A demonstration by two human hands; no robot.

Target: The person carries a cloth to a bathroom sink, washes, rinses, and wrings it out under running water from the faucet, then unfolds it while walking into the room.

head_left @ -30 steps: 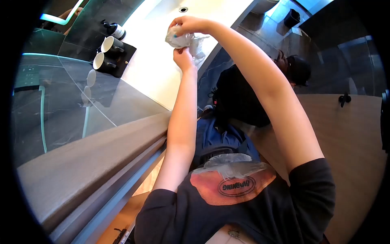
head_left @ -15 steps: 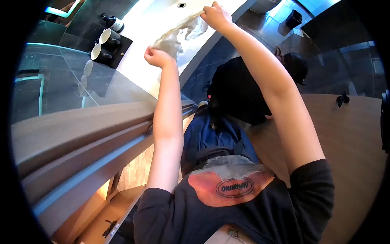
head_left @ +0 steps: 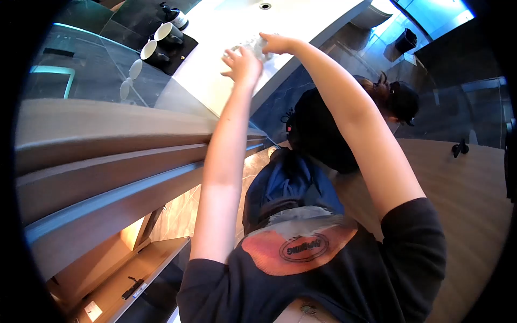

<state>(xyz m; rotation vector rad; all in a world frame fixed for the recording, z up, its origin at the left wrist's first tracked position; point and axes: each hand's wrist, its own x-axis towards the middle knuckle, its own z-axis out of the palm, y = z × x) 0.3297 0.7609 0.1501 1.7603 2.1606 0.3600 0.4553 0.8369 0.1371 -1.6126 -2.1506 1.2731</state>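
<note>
A crumpled, whitish see-through plastic bag (head_left: 252, 44) is bunched up over the white counter, between my two hands. My left hand (head_left: 245, 65) is at its near left side, fingers spread apart and pointing left; the palm side is hidden, so contact with the bag cannot be made out. From the right, my right hand (head_left: 279, 44) holds the bag's edge with thumb and fingers. Both arms reach forward over the white counter (head_left: 204, 75). Part of the bag is hidden behind the left hand.
Two cups (head_left: 153, 52) stand on a black tray (head_left: 182, 54) beside a dark pump bottle (head_left: 176, 19). A drain hole (head_left: 265, 6) is at the far end. Another person (head_left: 323, 126) in black bends down at my right. An open drawer (head_left: 140, 274) is at lower left.
The plastic bag was stretched wide between both hands and is now bunched up. My hands have come closer together, and the left hand's fingers have spread from a pinch.
</note>
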